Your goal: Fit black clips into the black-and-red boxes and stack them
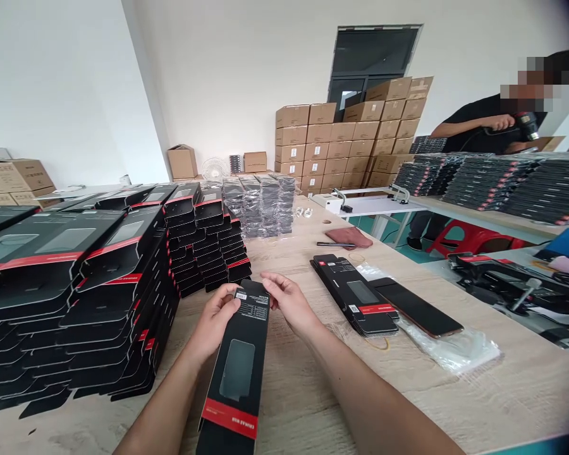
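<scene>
Between my hands, in the head view, is a black cardboard box (239, 322) with a red band, a clear window and a white label. It slants toward me, its near end at the bottom edge of the view. My left hand (220, 319) grips the far left side, thumb on the printed face near the label. At the far right corner my right hand (284, 300) closes its fingers on the edge by the end flap. Some of its fingertips are hidden behind the box. A small stack of flat black boxes (353, 294) lies to the right.
Open-ended black boxes (118, 303) are piled high on the left. Plastic-wrapped boxes (260, 205) stand behind. A phone (420, 306) lies on a plastic bag (469, 351), near a brown pouch (351, 237) and a pen (336, 244). Across the gap, a person (483, 123) holds a heat gun (526, 125).
</scene>
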The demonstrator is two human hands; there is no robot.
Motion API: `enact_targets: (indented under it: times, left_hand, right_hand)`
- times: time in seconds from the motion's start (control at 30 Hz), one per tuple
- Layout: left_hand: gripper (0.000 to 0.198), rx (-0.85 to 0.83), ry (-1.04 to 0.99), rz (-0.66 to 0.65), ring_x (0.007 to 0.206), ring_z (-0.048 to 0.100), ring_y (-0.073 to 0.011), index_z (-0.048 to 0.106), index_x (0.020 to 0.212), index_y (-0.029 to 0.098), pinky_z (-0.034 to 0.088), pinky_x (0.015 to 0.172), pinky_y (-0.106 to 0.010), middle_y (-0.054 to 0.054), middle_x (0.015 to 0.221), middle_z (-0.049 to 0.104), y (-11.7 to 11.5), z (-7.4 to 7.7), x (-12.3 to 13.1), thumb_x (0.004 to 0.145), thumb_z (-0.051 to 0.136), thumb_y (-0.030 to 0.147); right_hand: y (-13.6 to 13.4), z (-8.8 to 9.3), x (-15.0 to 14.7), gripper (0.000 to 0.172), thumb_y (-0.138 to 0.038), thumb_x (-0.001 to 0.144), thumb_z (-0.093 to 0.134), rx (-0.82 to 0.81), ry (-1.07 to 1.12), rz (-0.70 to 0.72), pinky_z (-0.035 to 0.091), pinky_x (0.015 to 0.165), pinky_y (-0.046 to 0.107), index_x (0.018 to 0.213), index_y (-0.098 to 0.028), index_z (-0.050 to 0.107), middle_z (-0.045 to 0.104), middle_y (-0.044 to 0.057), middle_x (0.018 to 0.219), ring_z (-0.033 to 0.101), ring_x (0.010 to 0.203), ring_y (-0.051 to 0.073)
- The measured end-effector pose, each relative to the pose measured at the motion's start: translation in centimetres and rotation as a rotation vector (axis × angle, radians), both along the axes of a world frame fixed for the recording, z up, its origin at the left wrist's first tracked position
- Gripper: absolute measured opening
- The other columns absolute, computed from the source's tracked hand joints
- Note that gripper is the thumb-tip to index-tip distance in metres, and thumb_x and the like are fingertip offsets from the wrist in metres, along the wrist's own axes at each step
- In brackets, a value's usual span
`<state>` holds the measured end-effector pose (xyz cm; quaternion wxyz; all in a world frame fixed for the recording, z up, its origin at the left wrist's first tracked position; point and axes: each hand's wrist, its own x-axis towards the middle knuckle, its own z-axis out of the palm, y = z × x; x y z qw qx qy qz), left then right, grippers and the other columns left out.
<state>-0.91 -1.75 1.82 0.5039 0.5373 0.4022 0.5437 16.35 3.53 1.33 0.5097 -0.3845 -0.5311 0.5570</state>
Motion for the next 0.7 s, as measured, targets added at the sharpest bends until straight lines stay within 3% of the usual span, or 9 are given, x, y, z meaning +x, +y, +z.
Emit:
enact_targets:
  times: [0.1,0.2,0.33,0.47,0.7]
  left_hand:
    - [0.025,0.001,-0.001,-0.064,0.079,0.057,-0.0142,0.06,0.103,0.022,0.044,0.071,-0.023,-0.001,0.091,0.063,-0.1,-0.2,0.0,0.081,0.058,0.033]
    - [0.022,0.013,0.01,-0.089,0.079,0.055,-0.0138,0.059,0.102,0.022,0.042,0.071,-0.023,0.0,0.092,0.062,-0.1,-0.4,-0.1,0.082,0.057,0.03]
    - [0.021,0.032,0.073,-0.149,0.08,0.053,-0.0138,0.059,0.103,0.022,0.041,0.072,-0.024,-0.001,0.092,0.061,-0.2,-0.4,-0.1,0.084,0.055,0.028]
    - [0.021,0.049,0.127,-0.159,0.078,0.051,-0.0134,0.059,0.104,0.022,0.04,0.07,-0.024,-0.001,0.089,0.058,-0.4,-0.5,0.0,0.084,0.055,0.029]
    - [0.046,0.011,0.07,-0.137,0.068,0.046,-0.0119,0.045,0.128,0.027,0.038,0.062,-0.023,0.002,0.079,0.049,-0.6,-0.8,0.0,0.083,0.057,0.03]
  right_hand:
    - [0.2,0.3,0.6,0.031,-0.036,0.061,0.078,0.015,-0.019,0.043,0.041,0.056,0.024,0.082,-0.016,0.071,0.068,0.001,0.075,0.054,0.06,0.011]
    - [0.2,0.3,1.0,0.025,-0.034,0.058,0.08,0.036,0.014,0.093,0.044,0.062,0.026,0.073,-0.017,0.07,0.068,0.001,0.074,0.058,0.066,0.013]
    - [0.1,0.1,1.2,0.032,-0.046,0.066,0.075,-0.181,0.148,0.223,0.042,0.053,0.025,0.065,-0.016,0.063,0.062,-0.001,0.059,0.053,0.051,0.011]
    - [0.0,-0.2,1.3,0.034,-0.047,0.067,0.075,-0.35,0.153,0.348,0.039,0.049,0.023,0.071,-0.015,0.063,0.061,-0.001,0.059,0.051,0.049,0.01]
    - [-0.2,0.3,1.2,0.032,-0.04,0.061,0.081,-0.073,0.026,0.248,0.039,0.056,0.024,0.067,-0.014,0.064,0.061,-0.001,0.061,0.051,0.056,0.01]
